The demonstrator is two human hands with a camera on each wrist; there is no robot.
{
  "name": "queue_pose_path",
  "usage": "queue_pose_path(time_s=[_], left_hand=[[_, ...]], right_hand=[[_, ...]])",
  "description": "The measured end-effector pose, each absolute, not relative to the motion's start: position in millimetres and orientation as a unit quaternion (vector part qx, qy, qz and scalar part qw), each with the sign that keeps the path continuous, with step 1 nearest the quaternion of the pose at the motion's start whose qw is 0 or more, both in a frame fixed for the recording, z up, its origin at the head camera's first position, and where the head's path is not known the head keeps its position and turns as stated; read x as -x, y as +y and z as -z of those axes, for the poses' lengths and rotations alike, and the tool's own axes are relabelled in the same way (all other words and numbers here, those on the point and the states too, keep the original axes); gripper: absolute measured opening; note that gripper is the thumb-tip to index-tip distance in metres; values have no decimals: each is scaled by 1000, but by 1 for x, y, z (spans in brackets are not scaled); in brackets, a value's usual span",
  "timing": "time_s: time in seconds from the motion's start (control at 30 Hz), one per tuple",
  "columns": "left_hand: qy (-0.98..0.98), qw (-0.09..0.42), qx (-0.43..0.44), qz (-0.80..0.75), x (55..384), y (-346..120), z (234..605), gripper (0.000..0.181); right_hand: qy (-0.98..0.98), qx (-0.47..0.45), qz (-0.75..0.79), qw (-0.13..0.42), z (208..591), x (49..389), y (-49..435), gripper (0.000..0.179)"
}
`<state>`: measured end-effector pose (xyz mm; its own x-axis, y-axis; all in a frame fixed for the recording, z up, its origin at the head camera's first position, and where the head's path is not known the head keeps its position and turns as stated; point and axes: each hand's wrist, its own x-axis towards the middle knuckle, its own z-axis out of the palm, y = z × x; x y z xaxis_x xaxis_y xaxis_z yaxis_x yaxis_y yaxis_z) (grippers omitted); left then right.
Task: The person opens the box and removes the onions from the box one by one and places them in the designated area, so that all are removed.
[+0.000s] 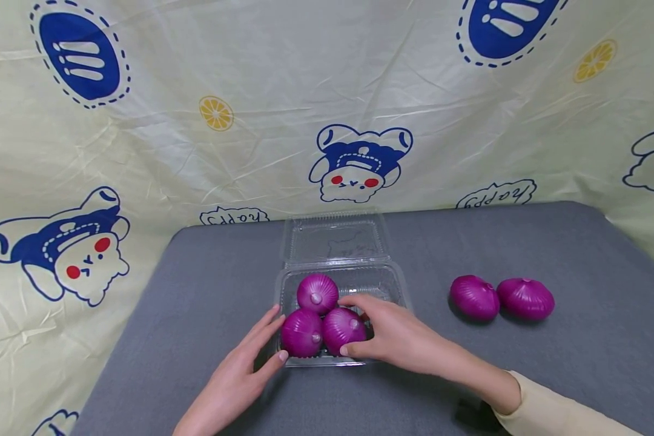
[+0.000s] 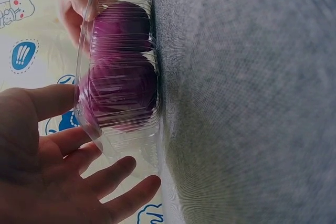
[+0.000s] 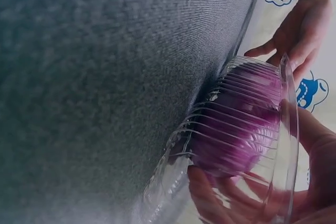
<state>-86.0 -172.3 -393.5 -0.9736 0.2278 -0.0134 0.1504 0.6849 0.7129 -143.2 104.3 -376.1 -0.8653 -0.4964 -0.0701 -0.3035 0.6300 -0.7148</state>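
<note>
A clear plastic clamshell box (image 1: 378,281) lies on the table with its lid (image 1: 335,239) folded back. Three purple onions sit in its left and middle part: a back onion (image 1: 313,289), a front left onion (image 1: 301,334) and a front right onion (image 1: 342,329). My right hand (image 1: 398,333) reaches into the box and holds the front right onion between thumb and fingers. At the box's left edge, my left hand (image 1: 240,378) touches the rim, its fingers spread. Through the ribbed wall in the left wrist view, an onion (image 2: 121,90) shows beside that hand.
Two more purple onions, one onion (image 1: 474,298) and another onion (image 1: 525,298), lie side by side on the grey table (image 1: 207,284) to the right of the box. A printed cloth (image 1: 272,66) hangs behind the table. Near my right sleeve (image 1: 550,406) is a dark object (image 1: 476,418).
</note>
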Motion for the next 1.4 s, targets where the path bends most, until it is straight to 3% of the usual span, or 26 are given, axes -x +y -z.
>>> queue_pose_path(time_s=[0.9,1.4], left_hand=[[911,57,-101,-395,86,-172,393,57],[913,55,-99,-393,86,-172,393,58]], right_hand=[[899,230,354,114,370,141,110,76],[896,228,374,66,363,139,135,82]])
